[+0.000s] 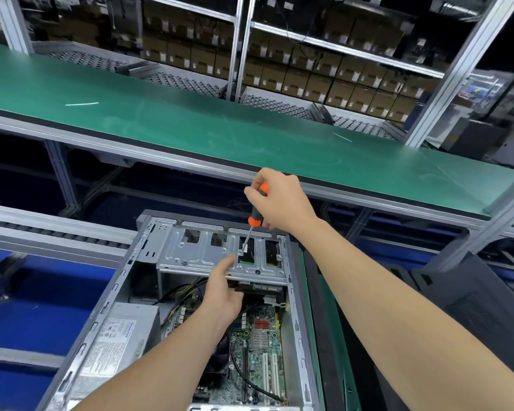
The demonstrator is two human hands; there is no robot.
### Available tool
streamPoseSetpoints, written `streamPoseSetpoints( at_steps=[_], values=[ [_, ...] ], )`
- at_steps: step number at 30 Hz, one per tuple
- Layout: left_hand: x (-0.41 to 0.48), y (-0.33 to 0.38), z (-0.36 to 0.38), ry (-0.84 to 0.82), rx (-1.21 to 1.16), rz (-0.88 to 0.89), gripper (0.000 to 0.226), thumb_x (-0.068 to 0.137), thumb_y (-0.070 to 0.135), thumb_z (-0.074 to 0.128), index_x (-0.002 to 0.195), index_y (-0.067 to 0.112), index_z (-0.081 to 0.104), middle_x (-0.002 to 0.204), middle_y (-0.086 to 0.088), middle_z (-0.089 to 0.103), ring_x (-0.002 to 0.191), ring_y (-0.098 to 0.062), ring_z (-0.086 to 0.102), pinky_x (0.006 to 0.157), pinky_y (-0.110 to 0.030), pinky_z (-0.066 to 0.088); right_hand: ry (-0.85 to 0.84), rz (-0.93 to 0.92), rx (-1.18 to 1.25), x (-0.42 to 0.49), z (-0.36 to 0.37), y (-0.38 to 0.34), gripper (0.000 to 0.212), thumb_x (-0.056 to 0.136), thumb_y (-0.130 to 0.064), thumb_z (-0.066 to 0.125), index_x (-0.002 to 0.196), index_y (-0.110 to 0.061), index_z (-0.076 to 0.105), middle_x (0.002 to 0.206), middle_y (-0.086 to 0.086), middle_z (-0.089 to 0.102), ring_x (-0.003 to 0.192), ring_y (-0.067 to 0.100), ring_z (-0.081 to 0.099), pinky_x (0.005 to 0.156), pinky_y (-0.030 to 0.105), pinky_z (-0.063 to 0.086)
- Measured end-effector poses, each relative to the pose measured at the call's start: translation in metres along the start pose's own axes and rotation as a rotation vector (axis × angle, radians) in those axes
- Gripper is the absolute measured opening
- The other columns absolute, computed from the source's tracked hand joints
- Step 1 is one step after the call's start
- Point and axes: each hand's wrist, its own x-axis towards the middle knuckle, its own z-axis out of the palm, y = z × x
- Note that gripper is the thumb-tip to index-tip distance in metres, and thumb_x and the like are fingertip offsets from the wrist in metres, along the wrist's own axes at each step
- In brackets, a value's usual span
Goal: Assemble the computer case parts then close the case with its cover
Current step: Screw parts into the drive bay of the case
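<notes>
Right hand (279,203) is curled round the orange-black screwdriver (255,221) handle, shaft angled down onto a screw (240,253) in the drive cage (190,250) at the far end of the open computer case (122,280). Left hand (223,292) holds nothing; its index finger is extended, tip just beside the bit. Risk: the shaft is tilted, so the bit may slip out, strike that fingertip, or drop the screw onto the motherboard (258,336) below. Screw head and bit seating are too small to resolve. Remaining left fingers are hard to make out. The dark vented panel (472,307) at right may be the cover; cannot confirm.
</notes>
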Motion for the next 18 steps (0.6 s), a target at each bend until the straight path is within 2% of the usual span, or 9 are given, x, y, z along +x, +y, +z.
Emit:
streamPoseSetpoints(
  at_steps=[2,5,7,9,12,14,15,16,18],
  values=[
    [-0.005,-0.003,0.002,0.035,-0.068,0.008,0.061,0.082,0.031,0.079,0.138,0.02,0.056,0.155,-0.017,0.042,0.141,-0.04,0.045,0.117,-0.057,0.036,0.097,0.044,0.033,-0.006,-0.005,0.007,0.01,0.099,-0.031,0.056,0.096,-0.023,0.061,0.079,0.006,0.073,0.065,0.021,0.071,0.057,0.041,0.063],
    [-0.014,-0.013,0.01,0.131,-0.105,-0.006,0.064,0.088,0.031,0.07,0.147,0.02,0.047,0.157,-0.015,0.037,0.142,-0.036,0.041,0.111,-0.054,0.043,0.189,0.16,0.183,-0.018,-0.01,0.024,0.011,0.092,-0.023,0.06,0.086,-0.018,0.068,0.068,0.008,0.073,0.051,0.017,0.071,0.049,0.032,0.06],
    [-0.023,-0.019,0.018,0.211,-0.069,-0.022,0.062,0.091,0.032,0.063,0.149,0.019,0.044,0.156,-0.014,0.037,0.133,-0.031,0.045,0.111,-0.049,0.04,0.21,0.263,0.315,-0.029,-0.011,0.038,0.01,0.088,-0.02,0.062,0.085,-0.015,0.07,0.059,0.006,0.072,0.049,0.02,0.071,0.051,0.031,0.06],
    [-0.032,-0.022,0.031,0.293,0.0,-0.042,0.058,0.095,0.03,0.057,0.15,0.016,0.043,0.157,-0.01,0.036,0.128,-0.029,0.049,0.117,-0.045,0.032,0.224,0.352,0.449,-0.041,-0.009,0.053,0.008,0.087,-0.018,0.064,0.089,-0.014,0.071,0.064,0.008,0.075,0.054,0.025,0.074,0.058,0.036,0.064],
    [-0.05,-0.029,0.057,0.337,0.145,-0.042,0.054,0.095,0.026,0.057,0.146,0.014,0.044,0.161,-0.005,0.032,0.144,-0.033,0.038,0.116,-0.043,0.032,0.209,0.441,0.658,-0.06,-0.003,0.077,0.003,0.088,-0.011,0.069,0.088,-0.008,0.069,0.085,0.018,0.077,0.062,0.032,0.077,0.065,0.044,0.066],
    [-0.063,-0.036,0.076,0.293,0.231,0.003,0.034,0.092,0.026,0.058,0.123,0.014,0.052,0.141,-0.006,0.045,0.126,-0.035,0.049,0.1,-0.041,0.045,0.18,0.478,0.753,-0.074,-0.002,0.092,0.006,0.087,-0.007,0.071,0.085,-0.006,0.065,0.096,0.02,0.075,0.068,0.034,0.078,0.073,0.048,0.066],
    [-0.071,-0.041,0.084,0.254,0.281,0.035,0.024,0.09,0.027,0.059,0.109,0.014,0.054,0.121,-0.004,0.05,0.105,-0.032,0.054,0.084,-0.036,0.045,0.171,0.495,0.795,-0.08,-0.003,0.101,0.008,0.086,-0.006,0.072,0.084,-0.007,0.064,0.1,0.02,0.074,0.07,0.036,0.078,0.076,0.049,0.066],
    [-0.078,-0.047,0.092,0.216,0.32,0.067,0.018,0.087,0.027,0.059,0.099,0.015,0.054,0.105,-0.002,0.051,0.086,-0.027,0.052,0.076,-0.033,0.041,0.165,0.511,0.84,-0.088,-0.006,0.109,0.009,0.085,-0.005,0.071,0.084,-0.006,0.063,0.103,0.02,0.072,0.071,0.037,0.078,0.077,0.049,0.066],
    [-0.09,-0.063,0.106,0.15,0.398,0.134,0.015,0.083,0.024,0.059,0.093,0.014,0.054,0.09,-0.003,0.049,0.069,-0.022,0.044,0.071,-0.033,0.038,0.159,0.541,0.962,-0.104,-0.013,0.129,0.007,0.084,0.002,0.068,0.086,-0.003,0.063,0.099,0.022,0.072,0.074,0.039,0.078,0.077,0.046,0.066]
  ],
)
